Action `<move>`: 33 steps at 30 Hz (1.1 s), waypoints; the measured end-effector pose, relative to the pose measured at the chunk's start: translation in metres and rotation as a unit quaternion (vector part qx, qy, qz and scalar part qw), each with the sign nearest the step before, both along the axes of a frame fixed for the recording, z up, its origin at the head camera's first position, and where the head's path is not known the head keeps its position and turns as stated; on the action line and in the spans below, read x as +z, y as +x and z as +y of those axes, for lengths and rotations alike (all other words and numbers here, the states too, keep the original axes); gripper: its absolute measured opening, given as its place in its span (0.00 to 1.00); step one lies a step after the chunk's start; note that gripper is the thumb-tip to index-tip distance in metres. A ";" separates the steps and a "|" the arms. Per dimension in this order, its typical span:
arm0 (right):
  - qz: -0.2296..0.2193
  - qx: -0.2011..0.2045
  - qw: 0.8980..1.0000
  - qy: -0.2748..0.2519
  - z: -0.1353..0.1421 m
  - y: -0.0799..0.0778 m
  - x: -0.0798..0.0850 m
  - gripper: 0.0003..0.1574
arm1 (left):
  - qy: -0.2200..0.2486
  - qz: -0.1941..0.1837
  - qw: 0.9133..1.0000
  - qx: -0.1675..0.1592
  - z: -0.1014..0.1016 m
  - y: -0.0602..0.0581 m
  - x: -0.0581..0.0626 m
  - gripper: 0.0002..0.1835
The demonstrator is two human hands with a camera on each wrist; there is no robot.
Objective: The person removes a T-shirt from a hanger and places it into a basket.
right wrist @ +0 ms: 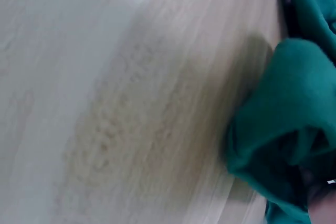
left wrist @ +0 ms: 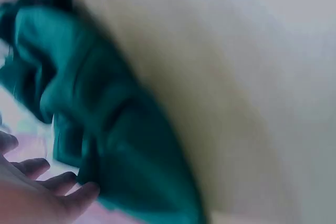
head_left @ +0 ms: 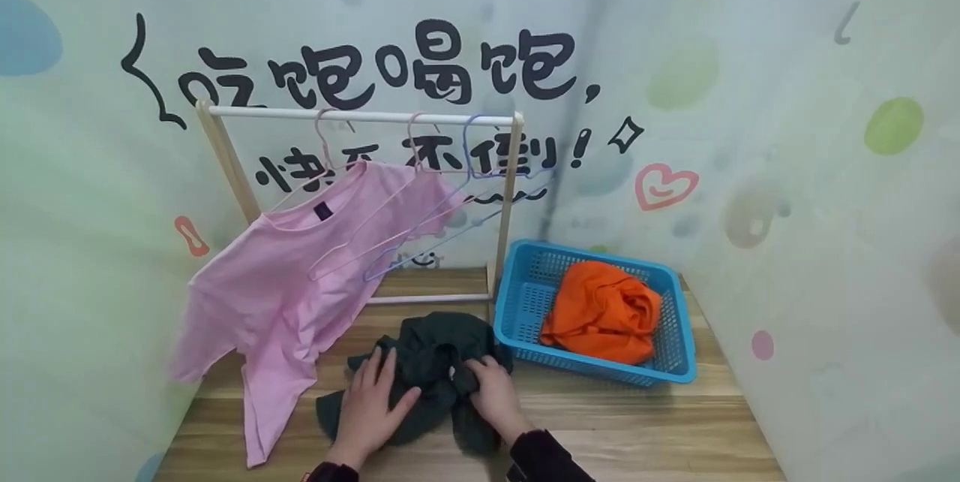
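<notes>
A crumpled dark green garment (head_left: 442, 339) lies on the wooden tabletop, showing a brighter green in both wrist views. My left hand (head_left: 369, 403) rests on its left part, fingers straight and spread. In the left wrist view, the fingertips (left wrist: 89, 190) are right at the edge of the cloth. At the garment's right side, my right hand (head_left: 495, 396) grips a fold, with a small pale label beside the fingers. Most of that hand is outside the right wrist view, where the green cloth (right wrist: 294, 98) forms a loose hollow.
Behind the garment stands a rack with a white bar (head_left: 270, 113). A pink T-shirt (head_left: 300, 279) hangs there on a hanger, beside a pink hanger (head_left: 360, 234) and a blue hanger (head_left: 427, 245). On the right, a blue basket (head_left: 521, 317) holds an orange garment (head_left: 604, 313).
</notes>
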State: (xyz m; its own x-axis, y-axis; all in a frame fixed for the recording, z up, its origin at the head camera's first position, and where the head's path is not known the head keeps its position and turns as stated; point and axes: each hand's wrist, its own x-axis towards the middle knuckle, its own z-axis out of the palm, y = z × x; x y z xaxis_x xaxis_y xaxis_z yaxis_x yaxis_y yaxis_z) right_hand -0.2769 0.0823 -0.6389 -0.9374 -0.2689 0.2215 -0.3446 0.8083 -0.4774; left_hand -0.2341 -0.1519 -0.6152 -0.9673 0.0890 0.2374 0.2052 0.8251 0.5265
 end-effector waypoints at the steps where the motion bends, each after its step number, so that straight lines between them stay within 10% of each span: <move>1: -0.001 0.003 1.000 -0.017 0.001 0.001 0.001 0.30 | 0.002 0.008 1.000 0.007 -0.005 -0.001 0.005 0.42; 21: 0.061 -0.006 0.966 -0.249 0.005 0.013 0.066 0.33 | 0.021 0.149 0.985 0.079 -0.077 -0.002 0.077 0.42; 33: 0.114 -0.069 0.920 -0.368 0.053 0.007 0.134 0.22 | 0.024 0.234 0.968 0.089 -0.096 0.002 0.120 0.43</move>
State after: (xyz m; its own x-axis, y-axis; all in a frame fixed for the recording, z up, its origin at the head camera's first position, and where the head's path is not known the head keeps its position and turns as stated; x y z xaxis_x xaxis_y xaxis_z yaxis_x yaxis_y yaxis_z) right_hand -0.2700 0.1357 -0.5053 -0.8576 0.1515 0.4914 -0.4219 0.3392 -0.8408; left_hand -0.2320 -0.2477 -0.4955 -0.7514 -0.0922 0.6534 0.2868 0.8461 0.4493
